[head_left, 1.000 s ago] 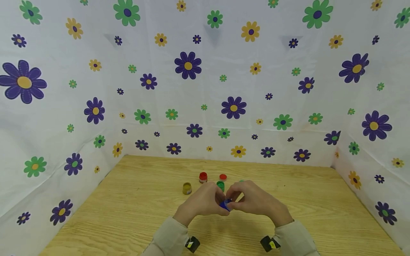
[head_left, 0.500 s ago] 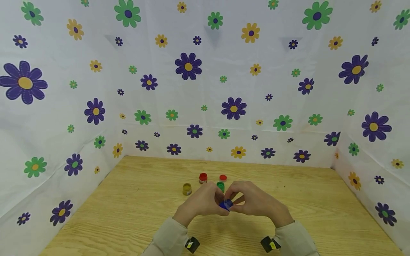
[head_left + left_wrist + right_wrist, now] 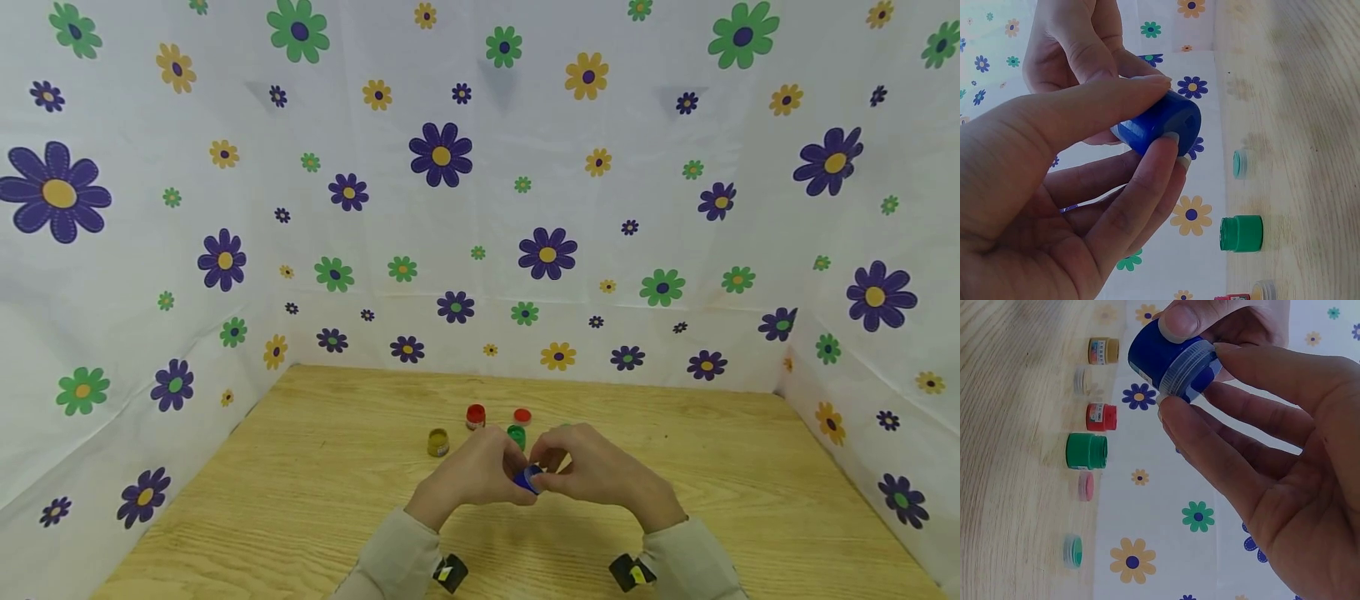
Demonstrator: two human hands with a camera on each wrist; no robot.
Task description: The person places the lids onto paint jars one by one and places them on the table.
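Note:
Above the table, my left hand (image 3: 480,472) holds a small blue paint jar (image 3: 1147,353) by its body, thumb on one side and fingers on the other. The jar is tilted, its top toward my right hand (image 3: 603,471). With thumb and fingertips, the right hand pinches the clear ridged lid (image 3: 1186,370) on the jar's top. In the left wrist view, the blue jar (image 3: 1163,125) shows its base and side, while the lid is mostly hidden behind the fingers. Whether the lid is fully screwed down, I cannot tell.
Behind the hands stand an uncovered green jar (image 3: 516,436), red jar (image 3: 476,416) and dark yellow jar (image 3: 438,442). A red lid (image 3: 522,415) lies near them, and a green lid (image 3: 1073,551) too. Another clear lid (image 3: 1083,381) sits by the yellow jar. Flowered cloth surrounds the wooden table (image 3: 337,500).
The right thumb and fingers spread back from the lid half a second ago and now close round it again. The left hand and the blue jar stay nearly in place.

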